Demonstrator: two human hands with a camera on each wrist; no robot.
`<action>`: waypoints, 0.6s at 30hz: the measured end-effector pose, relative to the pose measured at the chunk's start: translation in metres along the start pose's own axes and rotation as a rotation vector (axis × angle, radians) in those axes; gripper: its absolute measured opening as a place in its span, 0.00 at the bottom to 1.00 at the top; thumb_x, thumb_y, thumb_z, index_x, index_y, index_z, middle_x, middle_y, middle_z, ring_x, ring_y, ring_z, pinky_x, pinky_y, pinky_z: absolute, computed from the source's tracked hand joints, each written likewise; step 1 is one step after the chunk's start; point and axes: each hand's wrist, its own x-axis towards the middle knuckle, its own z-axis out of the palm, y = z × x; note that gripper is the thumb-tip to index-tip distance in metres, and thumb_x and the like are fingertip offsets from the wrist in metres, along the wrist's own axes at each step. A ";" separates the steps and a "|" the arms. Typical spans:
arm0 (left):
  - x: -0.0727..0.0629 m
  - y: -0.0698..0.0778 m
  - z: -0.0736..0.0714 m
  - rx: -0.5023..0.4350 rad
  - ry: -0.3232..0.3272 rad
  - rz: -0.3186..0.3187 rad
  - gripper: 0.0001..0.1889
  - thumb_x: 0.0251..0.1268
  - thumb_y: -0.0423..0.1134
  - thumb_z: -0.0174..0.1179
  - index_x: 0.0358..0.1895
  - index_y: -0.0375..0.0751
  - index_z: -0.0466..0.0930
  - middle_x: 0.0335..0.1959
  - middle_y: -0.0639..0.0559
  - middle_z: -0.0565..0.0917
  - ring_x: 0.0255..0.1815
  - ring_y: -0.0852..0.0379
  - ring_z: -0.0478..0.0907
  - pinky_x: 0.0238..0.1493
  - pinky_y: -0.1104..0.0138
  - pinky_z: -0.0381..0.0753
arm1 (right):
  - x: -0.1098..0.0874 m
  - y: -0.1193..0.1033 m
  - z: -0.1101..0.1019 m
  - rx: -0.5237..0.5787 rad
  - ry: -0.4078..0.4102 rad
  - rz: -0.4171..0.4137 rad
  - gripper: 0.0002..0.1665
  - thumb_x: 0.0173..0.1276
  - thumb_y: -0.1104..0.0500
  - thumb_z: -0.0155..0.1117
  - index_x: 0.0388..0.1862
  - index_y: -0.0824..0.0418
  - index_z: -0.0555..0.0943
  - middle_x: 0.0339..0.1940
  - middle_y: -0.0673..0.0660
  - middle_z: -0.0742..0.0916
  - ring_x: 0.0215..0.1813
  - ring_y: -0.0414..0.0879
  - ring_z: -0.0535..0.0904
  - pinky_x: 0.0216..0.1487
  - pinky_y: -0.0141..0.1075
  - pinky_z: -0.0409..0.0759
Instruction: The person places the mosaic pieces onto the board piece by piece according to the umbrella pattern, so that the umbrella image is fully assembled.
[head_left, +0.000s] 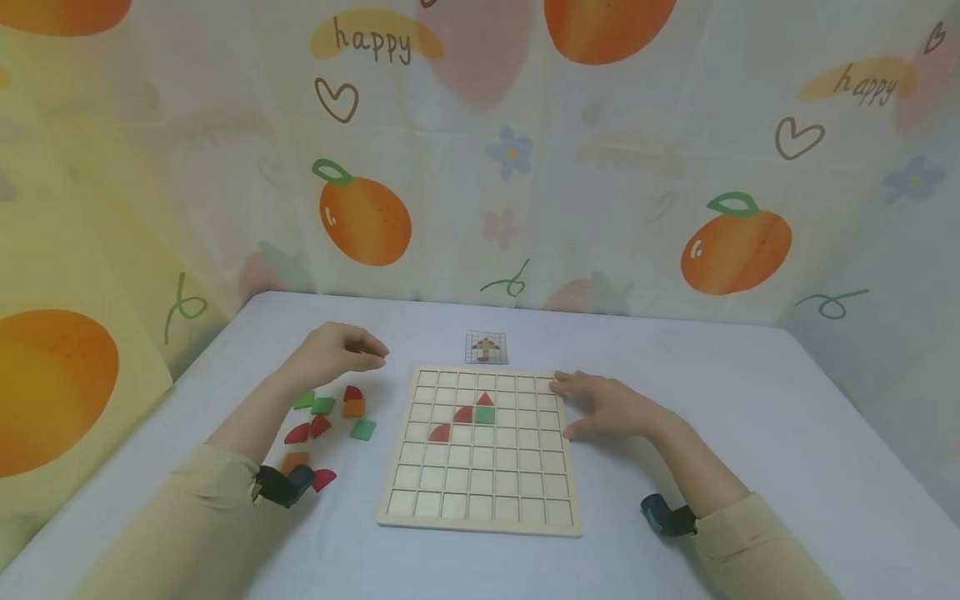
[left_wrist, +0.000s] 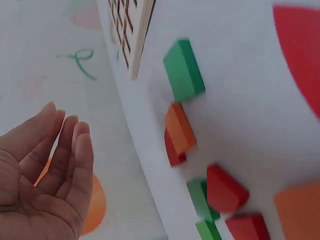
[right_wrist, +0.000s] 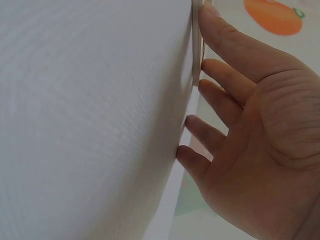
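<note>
A wooden grid board [head_left: 458, 482] lies on the table. In its upper half sit a red triangle [head_left: 485, 400], a green square [head_left: 485, 415] directly below it, and two red quarter-round pieces [head_left: 440, 432] stepping down to the left. My left hand [head_left: 339, 346] hovers left of the board's far corner, above the loose pieces; in the left wrist view its fingers [left_wrist: 65, 155] are gently bent with nothing between them and the thumb. My right hand [head_left: 607, 406] rests at the board's right edge, its thumb and fingertips [right_wrist: 210, 12] touching that edge with the fingers spread.
Loose pieces lie left of the board: a green square [head_left: 363, 429], an orange square [head_left: 354, 408], and several red quarter-round pieces [head_left: 297, 432]. Behind the board is a small pattern card [head_left: 486, 347]. A printed curtain [head_left: 480, 167] hangs beyond the table's back edge.
</note>
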 end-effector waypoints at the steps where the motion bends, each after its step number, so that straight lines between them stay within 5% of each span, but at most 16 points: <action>1: -0.002 -0.003 -0.004 0.002 -0.006 -0.004 0.16 0.67 0.45 0.62 0.54 0.42 0.84 0.52 0.45 0.86 0.52 0.48 0.81 0.58 0.52 0.80 | 0.000 0.000 0.000 0.000 0.000 0.000 0.45 0.56 0.45 0.75 0.72 0.54 0.70 0.79 0.54 0.67 0.82 0.62 0.54 0.77 0.62 0.54; 10: -0.018 -0.043 -0.032 0.010 -0.022 0.011 0.21 0.66 0.48 0.62 0.56 0.39 0.82 0.54 0.42 0.85 0.52 0.49 0.81 0.54 0.56 0.81 | 0.001 0.001 0.001 0.006 0.002 -0.007 0.46 0.56 0.45 0.75 0.73 0.55 0.70 0.79 0.55 0.67 0.82 0.62 0.53 0.78 0.62 0.53; 18: -0.025 -0.076 -0.035 0.051 -0.038 -0.064 0.19 0.64 0.45 0.64 0.55 0.41 0.84 0.54 0.41 0.85 0.57 0.43 0.76 0.51 0.59 0.79 | 0.001 0.001 0.002 0.009 0.004 -0.002 0.46 0.56 0.45 0.75 0.73 0.54 0.70 0.79 0.55 0.67 0.82 0.62 0.54 0.78 0.61 0.54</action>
